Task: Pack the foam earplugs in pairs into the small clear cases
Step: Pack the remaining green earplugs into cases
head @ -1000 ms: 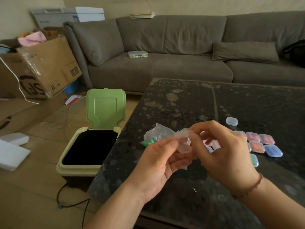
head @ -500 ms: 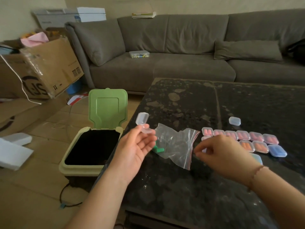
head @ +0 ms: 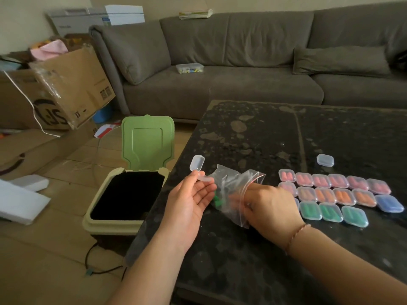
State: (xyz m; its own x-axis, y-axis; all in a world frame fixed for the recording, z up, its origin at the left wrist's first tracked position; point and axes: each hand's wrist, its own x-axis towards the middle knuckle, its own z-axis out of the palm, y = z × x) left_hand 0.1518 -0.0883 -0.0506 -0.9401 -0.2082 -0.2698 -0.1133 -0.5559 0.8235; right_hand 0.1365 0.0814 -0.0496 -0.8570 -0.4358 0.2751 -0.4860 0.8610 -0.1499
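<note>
My left hand (head: 189, 201) is palm up at the table's left edge and pinches a small clear case (head: 199, 170) whose lid stands open. Beside it lies a clear zip bag (head: 233, 190) with green earplugs (head: 218, 200) in it. My right hand (head: 268, 205) has its fingers inside the bag's mouth; what they touch is blurred by the plastic. To the right, several closed cases (head: 337, 194) hold pink, orange, green and blue earplugs in three rows. One more closed clear case (head: 325, 160) lies apart behind them.
The dark stone table (head: 264, 133) fills the right side. A bin with a raised green lid (head: 147, 142) stands open on the floor against the table's left edge. A grey sofa (head: 242, 62) runs along the back, with cardboard boxes (head: 66, 84) at the left.
My left hand carried the open case off to the left and holds it there. My right hand left the case and reached into the zip bag.
</note>
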